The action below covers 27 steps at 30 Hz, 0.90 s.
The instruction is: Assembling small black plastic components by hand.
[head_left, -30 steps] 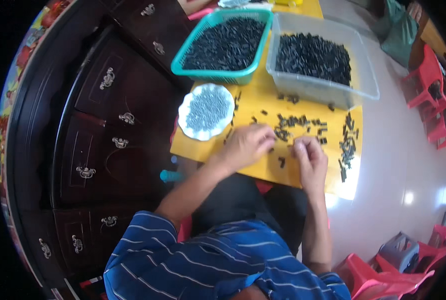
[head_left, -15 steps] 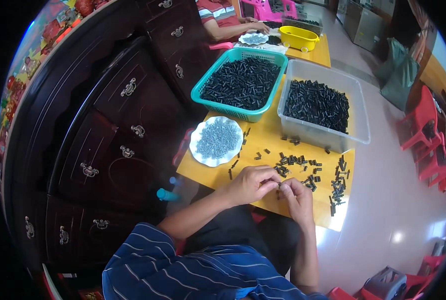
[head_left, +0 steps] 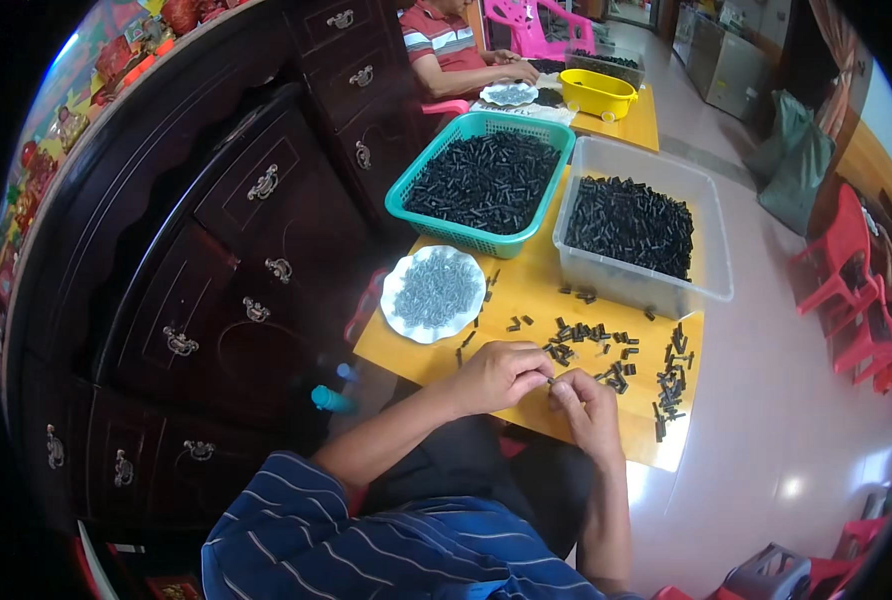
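My left hand (head_left: 503,378) and my right hand (head_left: 588,408) meet over the near edge of the yellow table (head_left: 526,415). Both are closed in a pinch around a small dark piece (head_left: 552,381), mostly covered by my fingertips. Just beyond them lie several loose short black tubes (head_left: 592,331), scattered in a patch. More black pieces (head_left: 671,385), some with thin ends sticking out, lie along the table's right edge. Left of my hands stands a white scalloped plate (head_left: 428,335) heaped with small silvery pins or screws, too fine to tell.
A teal basket (head_left: 493,240) and a clear plastic bin (head_left: 621,287), both filled with black tubes, stand farther back. A person in a red striped shirt (head_left: 446,42) works beyond, near a yellow tub (head_left: 598,95). Dark drawers (head_left: 266,230) flank the left; red chairs (head_left: 846,260) the right.
My hands stay pinched together and have turned slightly, the right fingers curling more. The whole view has shifted a little, so the table sits slightly lower.
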Available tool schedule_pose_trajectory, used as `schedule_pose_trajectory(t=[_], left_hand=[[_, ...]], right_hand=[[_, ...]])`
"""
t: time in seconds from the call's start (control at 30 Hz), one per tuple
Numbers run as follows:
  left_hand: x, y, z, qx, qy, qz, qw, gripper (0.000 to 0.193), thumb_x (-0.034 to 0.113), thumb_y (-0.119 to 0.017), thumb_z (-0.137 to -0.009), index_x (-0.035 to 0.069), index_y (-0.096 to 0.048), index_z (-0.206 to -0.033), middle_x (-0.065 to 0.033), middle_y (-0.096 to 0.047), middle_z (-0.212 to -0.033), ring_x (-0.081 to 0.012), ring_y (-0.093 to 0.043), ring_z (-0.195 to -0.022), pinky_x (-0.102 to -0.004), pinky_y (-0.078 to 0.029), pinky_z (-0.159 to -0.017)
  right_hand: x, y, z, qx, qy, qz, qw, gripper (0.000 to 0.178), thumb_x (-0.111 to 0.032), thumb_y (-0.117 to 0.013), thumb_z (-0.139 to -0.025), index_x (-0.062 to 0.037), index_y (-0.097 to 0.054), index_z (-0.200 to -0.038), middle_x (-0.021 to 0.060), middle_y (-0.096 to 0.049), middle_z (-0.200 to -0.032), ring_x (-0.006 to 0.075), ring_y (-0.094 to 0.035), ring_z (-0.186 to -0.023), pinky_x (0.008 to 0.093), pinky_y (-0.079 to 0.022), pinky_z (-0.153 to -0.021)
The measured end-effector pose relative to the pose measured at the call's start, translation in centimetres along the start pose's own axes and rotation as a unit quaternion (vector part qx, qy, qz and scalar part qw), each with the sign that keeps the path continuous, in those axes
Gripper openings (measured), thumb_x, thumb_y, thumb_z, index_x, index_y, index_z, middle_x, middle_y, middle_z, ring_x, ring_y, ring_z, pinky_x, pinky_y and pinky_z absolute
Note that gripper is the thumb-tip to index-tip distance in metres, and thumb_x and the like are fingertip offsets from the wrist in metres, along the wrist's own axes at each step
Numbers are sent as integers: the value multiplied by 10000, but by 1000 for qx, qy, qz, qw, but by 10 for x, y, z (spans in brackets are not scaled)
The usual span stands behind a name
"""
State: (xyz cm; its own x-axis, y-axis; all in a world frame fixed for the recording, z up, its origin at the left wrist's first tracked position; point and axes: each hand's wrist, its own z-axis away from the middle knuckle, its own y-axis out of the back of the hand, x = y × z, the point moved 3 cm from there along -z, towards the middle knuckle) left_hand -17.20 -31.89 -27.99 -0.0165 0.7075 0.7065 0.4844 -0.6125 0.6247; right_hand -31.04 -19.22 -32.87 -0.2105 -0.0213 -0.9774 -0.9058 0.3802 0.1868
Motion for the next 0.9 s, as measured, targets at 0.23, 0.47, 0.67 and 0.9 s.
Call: schedule_pose_trajectory(t=[0.23,0.47,0.67,0.9], left_hand=[[-4,2,2,-22,24,74,997,91,23,-706,-875,9,-694,-964,-108,-707,-859,-262,-708,-795,-334,-542,-709],[-10,-8,3,-12,136,238,961,96,-20,-694,-891,13,-706,-981,-66,-697,-911,-188,-704,-836,-305,-547,-738],[3,-13,1,11,20,197,980,178,-45,-675,-887,1,-688,-1059,-49,-671,-928,-125,-661,-865,-260,-532,-745],[12,-17,2,28,115,155,981,181,-29,-680,-853,12,-707,-1028,-66,-673,-914,-144,-648,-740,-274,-523,-677]], right_hand=[[-7,-2,1,-36,-33,11,999,185,-149,-660,-995,6,-653,-894,67,-648,-704,122,-600,-655,287,-483,-627],[1,-5,1,-23,-22,-70,997,176,-145,-650,-1013,2,-642,-915,30,-650,-728,99,-604,-692,264,-491,-656],[0,-13,0,-26,-17,-113,993,138,-121,-643,-1014,6,-685,-1049,31,-680,-781,97,-612,-728,261,-498,-681],[6,-12,0,-11,21,-39,999,155,-122,-664,-996,-5,-695,-1094,61,-692,-816,104,-614,-741,268,-495,-694]])
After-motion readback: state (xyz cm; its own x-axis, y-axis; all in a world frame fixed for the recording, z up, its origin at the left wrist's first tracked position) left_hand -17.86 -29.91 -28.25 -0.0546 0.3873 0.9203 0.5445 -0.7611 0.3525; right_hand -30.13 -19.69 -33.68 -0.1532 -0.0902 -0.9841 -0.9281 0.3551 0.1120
